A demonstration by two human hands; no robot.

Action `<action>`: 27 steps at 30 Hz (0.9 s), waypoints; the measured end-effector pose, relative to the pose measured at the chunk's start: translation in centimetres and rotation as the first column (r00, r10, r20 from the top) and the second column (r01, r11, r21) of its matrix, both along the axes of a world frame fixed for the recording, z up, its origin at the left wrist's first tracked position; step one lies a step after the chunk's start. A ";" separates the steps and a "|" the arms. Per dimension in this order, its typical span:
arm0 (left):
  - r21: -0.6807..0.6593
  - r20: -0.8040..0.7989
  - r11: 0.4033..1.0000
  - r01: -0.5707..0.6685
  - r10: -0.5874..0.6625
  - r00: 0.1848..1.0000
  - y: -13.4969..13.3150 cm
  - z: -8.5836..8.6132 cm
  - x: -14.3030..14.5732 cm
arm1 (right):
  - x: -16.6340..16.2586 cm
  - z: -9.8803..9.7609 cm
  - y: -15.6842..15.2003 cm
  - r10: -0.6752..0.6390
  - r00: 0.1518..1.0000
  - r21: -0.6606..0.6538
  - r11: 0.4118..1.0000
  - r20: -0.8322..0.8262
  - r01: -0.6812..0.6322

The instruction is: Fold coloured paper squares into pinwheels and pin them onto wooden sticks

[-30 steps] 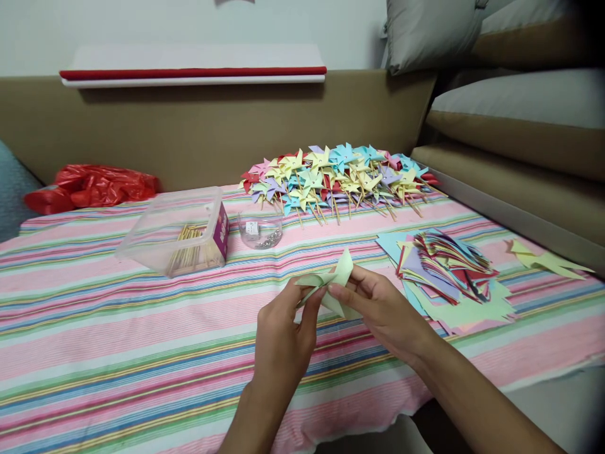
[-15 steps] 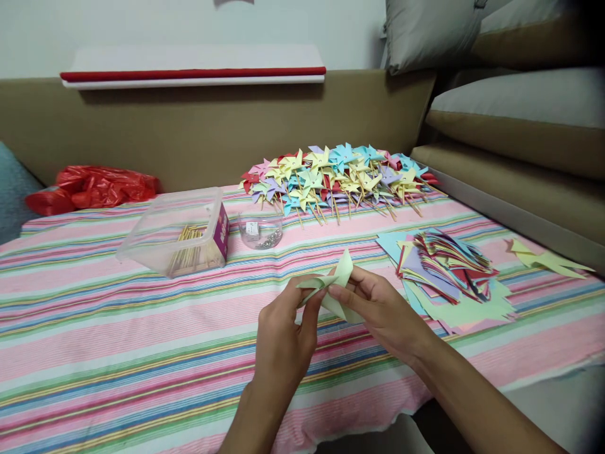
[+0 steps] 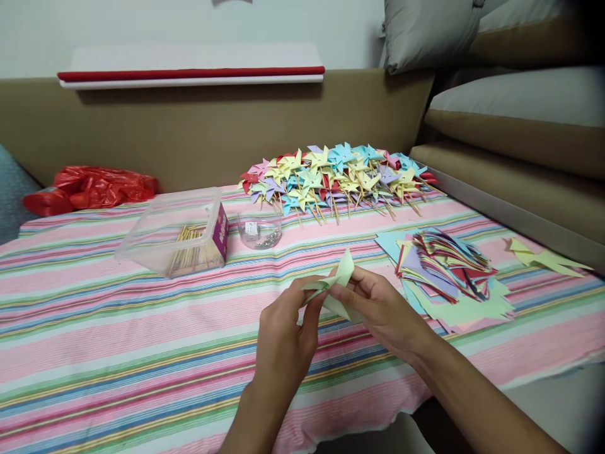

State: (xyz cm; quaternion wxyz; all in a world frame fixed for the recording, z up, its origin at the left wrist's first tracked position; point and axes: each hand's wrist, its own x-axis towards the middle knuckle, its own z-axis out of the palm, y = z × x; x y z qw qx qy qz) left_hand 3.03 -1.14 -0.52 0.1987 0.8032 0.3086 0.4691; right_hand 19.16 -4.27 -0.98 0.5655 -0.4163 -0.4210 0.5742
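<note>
Both hands pinch a pale green paper pinwheel [image 3: 344, 271] in front of me, held above the striped cloth. My left hand [image 3: 288, 321] is closed on its left side, thumb and forefinger meeting near the middle of the paper. From the right, my right hand [image 3: 375, 302] grips it with the thumb close to the centre and the other fingers behind. One folded blade points upward between the hands and another hangs below. Whether a pin sits in the centre is hidden by the fingertips.
A clear plastic box [image 3: 142, 233] holds thin wooden sticks. Beside it stands a small round tub [image 3: 259, 239] with metal bits. Finished pinwheels [image 3: 343, 157] are heaped at the back. Cut coloured paper [image 3: 439, 277] is stacked at right, near loose yellow pieces [image 3: 543, 257]. A red bag [image 3: 104, 187] lies far left.
Hardly anything differs. The fingers have shifted slightly on the green paper, and its left blade now sits a little further right. Both hands keep their hold.
</note>
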 end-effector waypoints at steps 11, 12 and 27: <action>0.073 0.057 0.997 0.004 -0.008 0.998 0.2 0.3 -0.9 | 0.9 1.0 -0.4 -0.424 0.791 0.627 0.776 0.440 0.068; 0.085 0.074 0.996 0.026 -0.033 0.997 0.3 0.3 -1.0 | 0.9 1.0 -0.5 -0.455 0.763 0.658 0.751 0.459 0.052; 0.315 0.021 0.941 0.121 -0.135 0.991 0.4 0.7 -1.9 | 1.0 1.4 -1.8 -0.656 0.568 0.812 0.582 0.498 -0.040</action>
